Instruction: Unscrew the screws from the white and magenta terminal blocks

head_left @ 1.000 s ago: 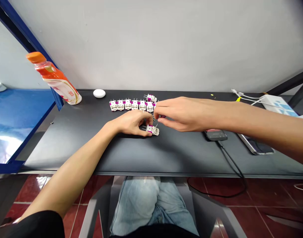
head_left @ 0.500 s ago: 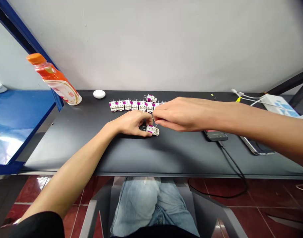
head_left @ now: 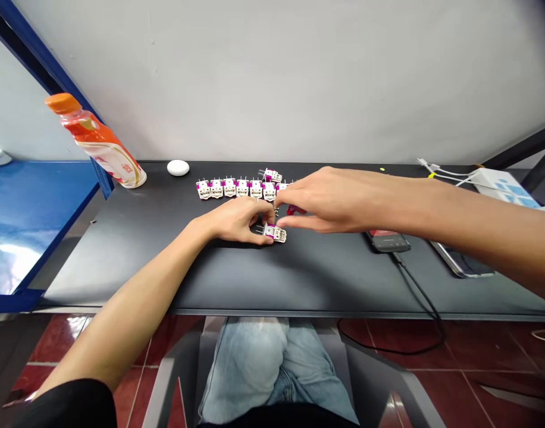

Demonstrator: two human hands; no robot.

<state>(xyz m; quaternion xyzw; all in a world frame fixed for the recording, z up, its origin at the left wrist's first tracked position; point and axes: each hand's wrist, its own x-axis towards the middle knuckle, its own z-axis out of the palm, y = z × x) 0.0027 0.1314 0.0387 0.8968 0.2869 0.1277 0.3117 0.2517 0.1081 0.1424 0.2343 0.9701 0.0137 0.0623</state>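
My left hand [head_left: 242,221] rests on the dark table, thumb and forefinger closed on a small white-and-purple plug part [head_left: 275,232] with metal pins pointing left. Just right of it, my right hand [head_left: 319,201] hovers with thumb and forefinger parted. A small red thing [head_left: 294,210] shows between those fingers; whether it is held or lies on the table is unclear. Tiny metal pieces [head_left: 276,211], perhaps screws, lie by the fingertips. Behind the hands stands a row of similar plug parts [head_left: 229,188], its right end hidden by my right hand. One more plug part [head_left: 271,175] lies behind the row.
An orange-capped bottle [head_left: 103,144] and a white oval object [head_left: 178,168] are at the back left. On the right are a phone [head_left: 390,242] with a black cable [head_left: 416,282], another flat device [head_left: 464,266], white cables [head_left: 451,175] and a white-blue box [head_left: 504,187].
My right thumb and forefinger have parted from a pinch beside the plug part, and the red thing has come into view. My left hand keeps its hold in the same place.
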